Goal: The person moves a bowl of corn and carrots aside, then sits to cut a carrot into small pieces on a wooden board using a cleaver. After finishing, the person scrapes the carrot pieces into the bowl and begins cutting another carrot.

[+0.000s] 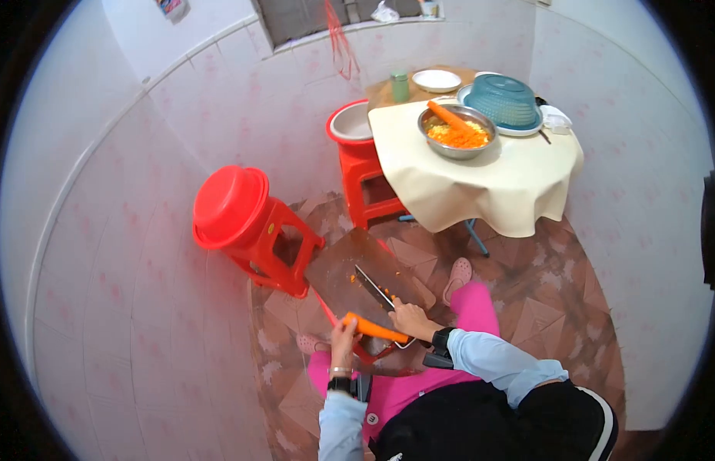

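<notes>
Our left hand (344, 334) is curled closed around the near end of a carrot (378, 329), pinning it at the near edge of the cutting board (338, 270). Our right hand (410, 318) is wrapped shut on the handle of a knife (373, 286), whose blade lies flat on the board and points away from us; this hand sits just beside the carrot's other end. A few orange bits lie on the board by the blade. We see the board resting across a red stool (364, 352) in front of our knees. To our left stands a second red stool (279, 252) with an upturned red basin (230, 204) on it. Farther off, a table with a cream cloth (480, 180) carries a steel bowl (459, 146) of chopped carrot with a whole carrot laid in it, a teal colander (503, 100), a white plate (437, 80) and a green cup (400, 86).
</notes>
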A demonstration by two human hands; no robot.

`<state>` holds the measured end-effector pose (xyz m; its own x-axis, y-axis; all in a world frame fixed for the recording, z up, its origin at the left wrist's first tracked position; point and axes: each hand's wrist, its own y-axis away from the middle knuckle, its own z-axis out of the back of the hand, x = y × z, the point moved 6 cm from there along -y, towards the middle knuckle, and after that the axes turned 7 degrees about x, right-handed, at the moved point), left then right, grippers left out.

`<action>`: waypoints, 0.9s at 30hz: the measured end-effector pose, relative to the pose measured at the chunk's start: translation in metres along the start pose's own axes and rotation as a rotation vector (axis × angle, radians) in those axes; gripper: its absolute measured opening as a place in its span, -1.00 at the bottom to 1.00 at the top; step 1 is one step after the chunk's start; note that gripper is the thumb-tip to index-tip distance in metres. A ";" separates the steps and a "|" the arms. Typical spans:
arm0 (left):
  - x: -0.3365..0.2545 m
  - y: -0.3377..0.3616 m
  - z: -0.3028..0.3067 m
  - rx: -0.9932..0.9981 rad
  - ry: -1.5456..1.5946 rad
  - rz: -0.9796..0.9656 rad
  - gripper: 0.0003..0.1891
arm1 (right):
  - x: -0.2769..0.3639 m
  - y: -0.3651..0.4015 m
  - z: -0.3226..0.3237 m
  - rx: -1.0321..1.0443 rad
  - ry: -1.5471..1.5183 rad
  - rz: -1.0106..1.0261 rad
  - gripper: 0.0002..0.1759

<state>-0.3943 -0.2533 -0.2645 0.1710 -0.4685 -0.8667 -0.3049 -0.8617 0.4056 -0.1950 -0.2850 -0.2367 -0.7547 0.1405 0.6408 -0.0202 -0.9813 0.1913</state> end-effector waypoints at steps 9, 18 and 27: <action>0.015 -0.093 -0.017 -0.021 -0.238 -0.024 -0.57 | -0.012 -0.005 0.006 0.063 -0.106 -0.177 -0.65; -0.001 -0.058 -0.031 -0.346 -0.743 -0.423 -0.64 | 0.005 0.002 0.026 0.047 -0.018 -0.109 -0.74; 0.003 -0.059 -0.034 -0.339 -0.713 -0.388 -0.62 | 0.007 0.004 0.016 0.070 -0.015 -0.080 -0.75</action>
<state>-0.3442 -0.2106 -0.2816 -0.4554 0.0049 -0.8903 -0.0325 -0.9994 0.0111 -0.1898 -0.2853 -0.2192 -0.7427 0.2208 0.6321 -0.0343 -0.9554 0.2934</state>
